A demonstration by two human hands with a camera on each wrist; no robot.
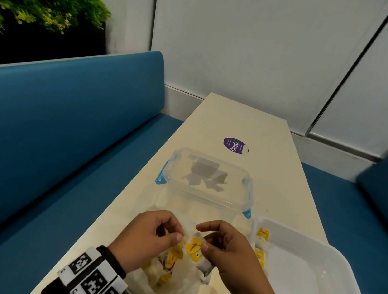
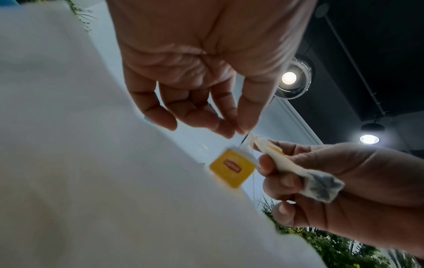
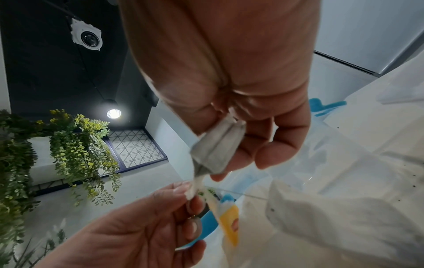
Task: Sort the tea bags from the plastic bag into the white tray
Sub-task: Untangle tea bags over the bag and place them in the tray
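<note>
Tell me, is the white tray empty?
No. The tray already holds a few tea bags with yellow tags, lying along its left wall; the rest of its floor shows bare.

Desk point(image 1: 249, 119) bare at upper centre; box point(image 1: 208, 176) blocks mid-frame, tray point(image 1: 337, 251) fills lower right.

Bag point(image 1: 169, 280) on table point(image 1: 240, 128) near edge, tea bags point(image 1: 170, 255) in it; hands point(image 1: 147, 237) above bag; tray point(image 1: 319, 276) right of bag, some tea bags point(image 1: 260, 246) at its left wall; box point(image 1: 208, 176) behind bag; sticker point(image 1: 235, 145) behind box; bench point(image 1: 53, 127) left of table.
</note>
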